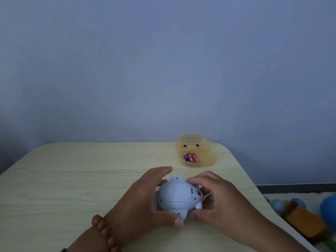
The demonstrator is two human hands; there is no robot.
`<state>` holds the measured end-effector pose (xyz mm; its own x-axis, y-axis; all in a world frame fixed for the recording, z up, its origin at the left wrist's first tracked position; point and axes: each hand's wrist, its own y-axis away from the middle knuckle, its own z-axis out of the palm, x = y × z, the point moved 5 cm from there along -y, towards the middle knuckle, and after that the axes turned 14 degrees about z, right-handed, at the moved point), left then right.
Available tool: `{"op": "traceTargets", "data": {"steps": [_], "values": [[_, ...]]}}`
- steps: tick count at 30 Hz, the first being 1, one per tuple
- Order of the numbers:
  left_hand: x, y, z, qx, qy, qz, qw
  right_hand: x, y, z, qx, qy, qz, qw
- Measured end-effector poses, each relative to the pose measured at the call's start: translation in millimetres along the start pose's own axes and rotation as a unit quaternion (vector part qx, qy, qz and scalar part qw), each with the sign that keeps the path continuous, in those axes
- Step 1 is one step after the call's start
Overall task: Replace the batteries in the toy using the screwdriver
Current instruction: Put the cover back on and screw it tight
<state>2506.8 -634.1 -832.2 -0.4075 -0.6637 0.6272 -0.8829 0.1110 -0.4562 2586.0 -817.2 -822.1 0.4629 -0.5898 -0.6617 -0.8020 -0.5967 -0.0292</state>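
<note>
The left hand is gripping the toy from the left: its thumb is curling round the near edge, while its fingers are reaching over the far side, with the forefinger lying almost straight. A bracelet of brown beads is sitting on that wrist. The right hand is holding the same toy from the other side, its fingers bending down onto the upper right part and its thumb pressing in at the near lower edge, close to the left thumb.

The toy is a rounded pale blue-white plastic shape, sitting low between the two hands at the near middle of the bench. A small recess with a bit of red in it is showing on its right flank, though the view is too dim to say what that is.

Farther back and a little to the right, a clear amber bear-shaped box is lying open on the bench, well apart from the hands. Three batteries are lying side by side in its tray, one blue and two red-orange.

Behind the bench a plain bluish wall is filling the upper view. On the floor at the far right a blue ball is lying among blurred objects.
</note>
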Motion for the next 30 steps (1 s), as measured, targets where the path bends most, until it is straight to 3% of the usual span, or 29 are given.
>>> {"op": "traceTargets", "data": {"steps": [4, 11, 15, 20, 30], "values": [[-6.1, 1.6, -9.6, 0.004, -0.027, 0.009, 1.000, -4.1, -7.6, -0.2, -0.002, -0.016, 0.004, 1.000], [-33.3, -43.5, -67.2, 0.022, -0.066, 0.013, 0.997, -41.5, -86.8, -6.9, 0.051, 0.061, -0.038, 0.996], [-72.3, -70.1, -87.0, 0.007, -0.099, -0.029, 0.995, -52.3, -143.4, 6.3, 0.069, 0.124, -0.009, 0.990], [-109.9, -80.4, -88.1, -0.036, -0.093, -0.064, 0.993, -54.1, -172.7, 21.2, 0.069, 0.173, 0.018, 0.982], [-131.3, -82.3, -77.0, -0.019, -0.062, -0.071, 0.995, -50.0, -186.3, 31.3, 0.076, 0.221, 0.019, 0.972]]}}
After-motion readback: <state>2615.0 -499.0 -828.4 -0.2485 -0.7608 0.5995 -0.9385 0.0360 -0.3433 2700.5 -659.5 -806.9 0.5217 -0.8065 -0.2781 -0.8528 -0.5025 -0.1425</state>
